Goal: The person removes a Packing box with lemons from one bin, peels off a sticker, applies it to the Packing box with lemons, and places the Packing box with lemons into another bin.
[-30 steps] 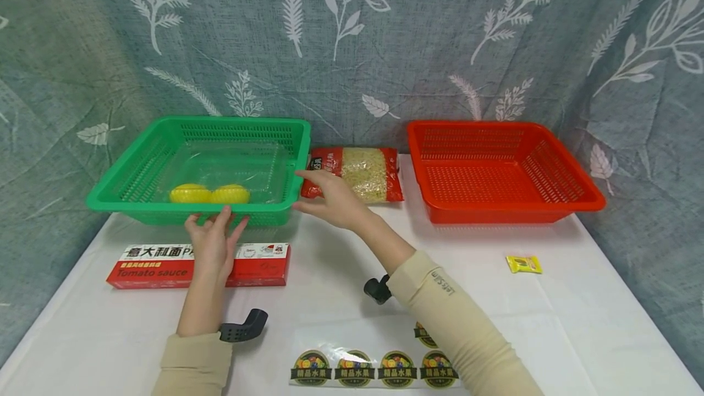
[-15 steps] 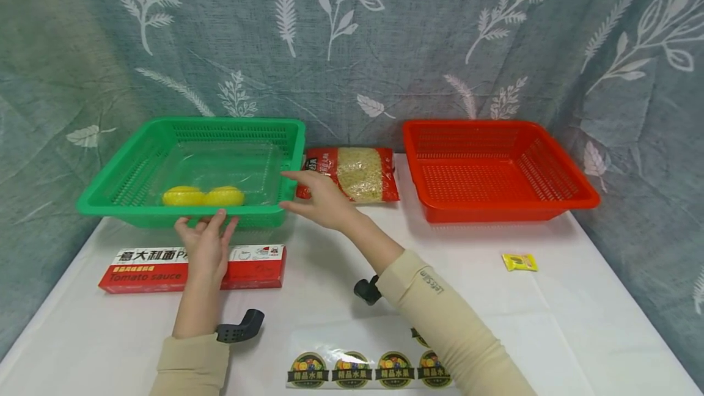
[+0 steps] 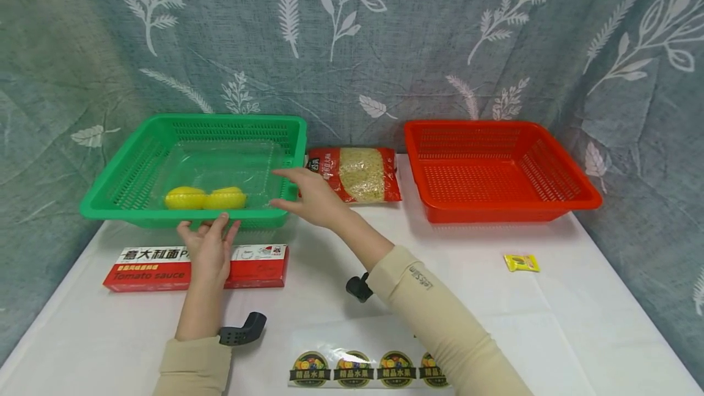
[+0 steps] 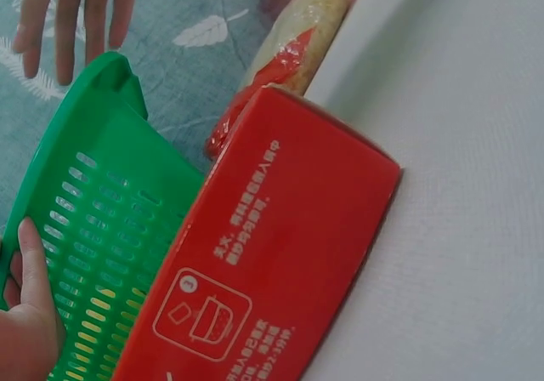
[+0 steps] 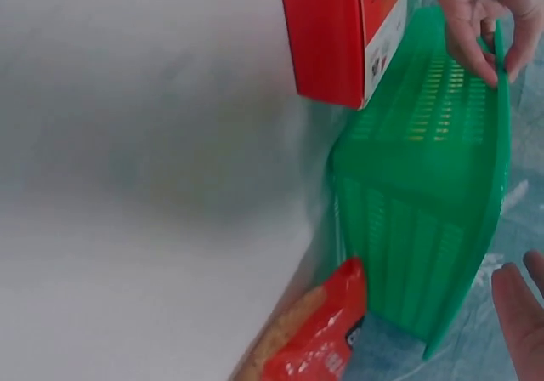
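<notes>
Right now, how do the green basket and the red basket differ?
The green basket holds a clear plastic box with two lemons; the red basket holds nothing. The left hand grips the green basket's near rim and the right hand hovers at its corner; no hand is near the red basket. Both are slotted rectangular plastic.

an empty red basket (image 3: 500,170) sits at the right of the white surface (image 3: 577,322). a noodle bag (image 3: 357,174) lies left of it, a small yellow packet (image 3: 521,262) in front, a sticker sheet (image 3: 368,366) nearest, a leaf-print curtain (image 3: 385,35) behind.
</notes>
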The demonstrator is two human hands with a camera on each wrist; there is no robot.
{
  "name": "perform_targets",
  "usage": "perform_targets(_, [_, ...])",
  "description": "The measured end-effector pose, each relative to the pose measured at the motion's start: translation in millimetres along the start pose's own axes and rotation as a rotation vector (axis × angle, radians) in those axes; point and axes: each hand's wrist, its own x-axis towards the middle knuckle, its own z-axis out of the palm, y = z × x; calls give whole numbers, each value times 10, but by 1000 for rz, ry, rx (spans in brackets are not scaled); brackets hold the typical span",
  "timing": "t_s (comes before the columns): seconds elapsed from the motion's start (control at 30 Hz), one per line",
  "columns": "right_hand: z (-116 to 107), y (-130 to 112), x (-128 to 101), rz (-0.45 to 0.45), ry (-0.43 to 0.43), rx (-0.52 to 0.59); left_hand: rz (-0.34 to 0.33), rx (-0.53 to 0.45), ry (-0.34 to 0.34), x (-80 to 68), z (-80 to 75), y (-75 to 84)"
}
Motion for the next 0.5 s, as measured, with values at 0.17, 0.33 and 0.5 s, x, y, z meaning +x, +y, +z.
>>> perform_targets(0.17, [106, -53, 63, 0, -9, 49, 7, 18, -16, -10, -14, -3])
perform_targets(0.33, [226, -85, 125, 10, -7, 41, 16, 41, -26, -16, -21, -11])
perform_targets(0.5, [279, -200, 202, 56, -55, -2, 26, 37, -21, -6, -6, -7])
